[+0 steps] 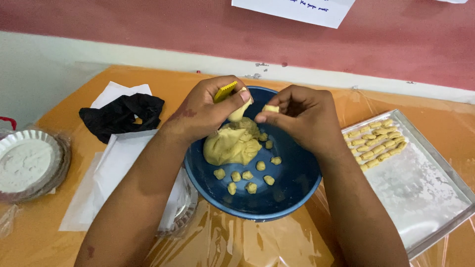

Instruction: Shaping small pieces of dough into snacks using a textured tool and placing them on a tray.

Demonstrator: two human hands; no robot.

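Left of the blue bowl (292,190): flour dish (27,163), black cloth (121,114). Over it: your left hand (205,111) grips a yellow comb (225,91) and dough strip (239,111); your right hand (302,116) pinches a dough piece (270,108). Right: tray (420,193) of shaped pieces (376,143).

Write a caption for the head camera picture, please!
Two hands pinch dough over a blue bowl.

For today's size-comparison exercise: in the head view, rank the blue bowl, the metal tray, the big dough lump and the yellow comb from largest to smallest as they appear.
1. Blue bowl and metal tray: alike, and the frame cuts the tray off, so unranked.
2. Big dough lump.
3. Yellow comb, partly hidden in the left hand.
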